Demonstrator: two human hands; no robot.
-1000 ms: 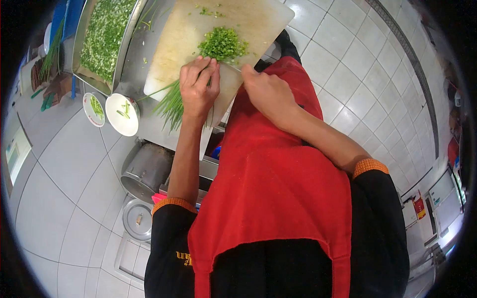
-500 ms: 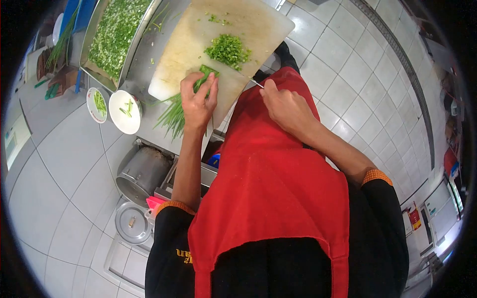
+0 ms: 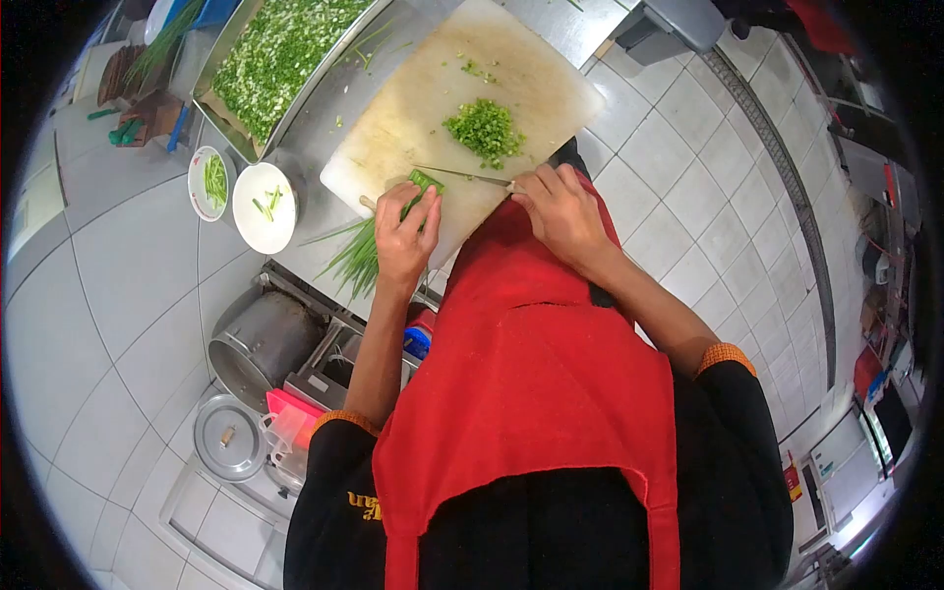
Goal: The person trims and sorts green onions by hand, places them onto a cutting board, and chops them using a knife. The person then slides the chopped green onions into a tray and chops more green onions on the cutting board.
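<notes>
My left hand point(image 3: 405, 236) is closed around a bunch of green onions point(image 3: 356, 258), pressing it on the white cutting board point(image 3: 393, 128). The cut ends point(image 3: 426, 181) stick out past my fingertips, while the long leaves trail off the board toward the lower left. My right hand point(image 3: 567, 214) grips a knife point(image 3: 467, 176) at the board's near edge. Its thin blade points left, with the tip beside the cut ends. The handle is mostly hidden by my fingers. Beyond the blade lies a pile of chopped green onion point(image 3: 485, 132), with a few loose bits point(image 3: 479, 70) farther up.
A metal tray point(image 3: 208, 96) filled with chopped green onion stands at the upper left. Two white bowls hold cut green pieces: a smaller bowl point(image 3: 194, 187) and a larger bowl point(image 3: 264, 236). Below the counter sit a large metal pot point(image 3: 261, 339) and a round lid point(image 3: 228, 438).
The view has shifted, so the board sits slightly lower and to the right. The knife blade has turned flatter across the board, its tip now near the onions' cut ends. Both grips continue.
</notes>
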